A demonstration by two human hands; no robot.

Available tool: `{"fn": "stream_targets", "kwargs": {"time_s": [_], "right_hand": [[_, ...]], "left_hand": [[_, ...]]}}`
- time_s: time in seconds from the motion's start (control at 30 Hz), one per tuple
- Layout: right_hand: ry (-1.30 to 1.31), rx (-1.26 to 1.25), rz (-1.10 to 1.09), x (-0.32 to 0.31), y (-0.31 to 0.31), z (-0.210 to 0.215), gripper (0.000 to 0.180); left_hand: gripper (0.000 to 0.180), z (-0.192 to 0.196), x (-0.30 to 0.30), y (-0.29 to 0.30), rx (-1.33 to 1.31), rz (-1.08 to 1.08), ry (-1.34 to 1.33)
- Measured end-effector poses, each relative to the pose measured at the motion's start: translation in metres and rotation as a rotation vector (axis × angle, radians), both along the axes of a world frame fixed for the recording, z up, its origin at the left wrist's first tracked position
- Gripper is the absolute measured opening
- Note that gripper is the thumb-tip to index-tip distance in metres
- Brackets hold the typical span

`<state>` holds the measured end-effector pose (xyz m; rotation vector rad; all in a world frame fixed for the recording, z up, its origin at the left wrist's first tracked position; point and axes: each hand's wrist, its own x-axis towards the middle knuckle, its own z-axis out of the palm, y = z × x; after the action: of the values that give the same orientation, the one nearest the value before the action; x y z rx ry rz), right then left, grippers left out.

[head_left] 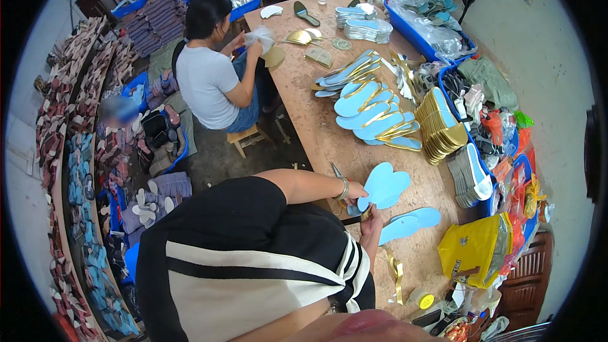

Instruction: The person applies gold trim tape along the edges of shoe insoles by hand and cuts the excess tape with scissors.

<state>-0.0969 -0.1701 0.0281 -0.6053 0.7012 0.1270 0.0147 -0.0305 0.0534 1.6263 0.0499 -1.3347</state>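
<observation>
Two blue insoles [385, 185] are held together at the near edge of the desk [304, 107], their heel ends pinched between both hands. Left hand [356, 191] is closed on that end from above, a bangle on the wrist; right hand [371, 220] grips from below, fingers curled around something small and gold that I cannot make out. The insoles fan out away from the hands, resting on the desk. Since only the narrow end is held, I judge the pair could slide out of line, or the gold piece could slip from the fingers. Just beside the right hand lies another blue insole [410, 224], and a loose gold strap [396, 273] curls nearer the body. Farther off sit rows of blue insoles with gold straps [377, 111] and a gold stack [443, 128]. Farthest, a seated person [212, 76] in a white shirt handles something pale.
</observation>
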Motion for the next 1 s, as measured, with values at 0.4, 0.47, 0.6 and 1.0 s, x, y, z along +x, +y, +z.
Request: {"fn": "stream_targets", "kwargs": {"time_s": [0.4,0.47,0.6,1.0], "right_hand": [[0.033,-0.127,-0.049,0.025,0.025,0.012,0.034],[-0.015,-0.025,-0.079,0.018,0.018,-0.010,0.028],[0.076,-0.076,-0.224,0.018,0.024,-0.025,0.018],[-0.071,-0.164,-0.227,0.005,-0.010,0.086,0.024]], "left_hand": [[0.024,-0.035,0.015,0.019,-0.244,0.104,-0.043],[0.024,-0.012,0.011,0.016,-0.252,0.034,-0.071],[0.026,0.015,0.010,0.018,-0.155,-0.019,-0.017],[0.032,0.108,0.034,0.026,-0.377,-0.097,-0.380]]}}
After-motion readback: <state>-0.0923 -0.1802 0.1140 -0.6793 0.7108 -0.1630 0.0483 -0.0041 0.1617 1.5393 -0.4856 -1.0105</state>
